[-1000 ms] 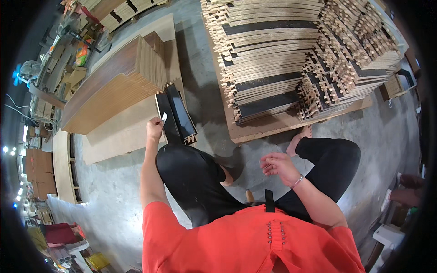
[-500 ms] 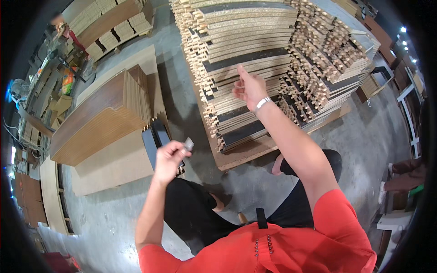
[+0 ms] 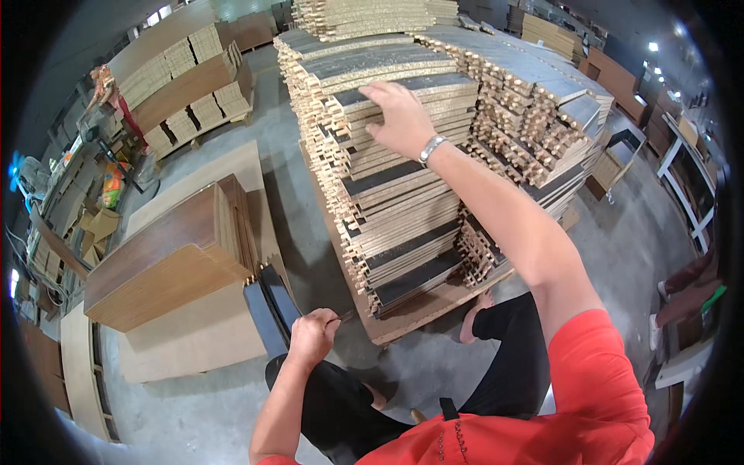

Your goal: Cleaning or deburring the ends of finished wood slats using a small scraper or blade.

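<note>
My right hand [image 3: 401, 118] lay spread and flat on the top strip of the stacked wood strips [image 3: 387, 167], steadying it for a pull; my left hand [image 3: 312, 336] stayed fisted beside the dark panels [image 3: 271, 306], whatever it held hidden.

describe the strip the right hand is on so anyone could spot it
Start at the tall stack of wooden strips on the pallet in the middle. Near its top, the right hand rests on a dark-faced strip; the pale strips below show raw edges instead.
</note>
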Tool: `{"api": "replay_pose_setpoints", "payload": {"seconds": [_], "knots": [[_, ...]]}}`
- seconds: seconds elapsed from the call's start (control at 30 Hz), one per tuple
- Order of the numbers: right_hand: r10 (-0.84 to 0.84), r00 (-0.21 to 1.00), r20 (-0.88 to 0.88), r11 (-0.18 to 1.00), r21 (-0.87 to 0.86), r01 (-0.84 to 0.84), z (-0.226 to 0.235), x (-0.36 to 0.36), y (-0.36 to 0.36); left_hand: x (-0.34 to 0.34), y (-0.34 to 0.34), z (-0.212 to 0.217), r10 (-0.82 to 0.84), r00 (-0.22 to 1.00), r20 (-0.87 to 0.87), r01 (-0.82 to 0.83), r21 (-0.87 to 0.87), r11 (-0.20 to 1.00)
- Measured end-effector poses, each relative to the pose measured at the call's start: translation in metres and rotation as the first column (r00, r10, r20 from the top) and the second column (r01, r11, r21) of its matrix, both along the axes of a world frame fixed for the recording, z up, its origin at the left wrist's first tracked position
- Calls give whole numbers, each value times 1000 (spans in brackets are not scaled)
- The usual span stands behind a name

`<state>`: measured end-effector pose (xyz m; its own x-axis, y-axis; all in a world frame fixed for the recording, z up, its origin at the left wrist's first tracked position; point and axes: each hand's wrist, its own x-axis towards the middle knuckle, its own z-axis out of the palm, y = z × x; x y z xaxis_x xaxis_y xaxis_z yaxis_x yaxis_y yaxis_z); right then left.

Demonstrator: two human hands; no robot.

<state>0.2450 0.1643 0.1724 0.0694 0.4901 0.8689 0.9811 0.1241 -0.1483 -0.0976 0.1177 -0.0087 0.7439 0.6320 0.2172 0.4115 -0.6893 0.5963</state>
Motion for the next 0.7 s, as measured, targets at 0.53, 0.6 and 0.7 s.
{"api": "replay_pose_setpoints", "payload": {"seconds": [0.53, 0.6, 0.7], "knots": [[-254, 953, 164, 785, -541, 302, 29, 64, -6, -1, -5, -4, 24, 1000, -13, -23, 46, 999], [-291, 937, 193, 766, -539, 349, 30, 75, -14, -5, -5, -6, 30, 999, -15, -29, 50, 998], [-354, 904, 242, 719, -548, 428, 34, 91, -23, -6, -2, -8, 44, 999, -22, -42, 54, 998]]}}
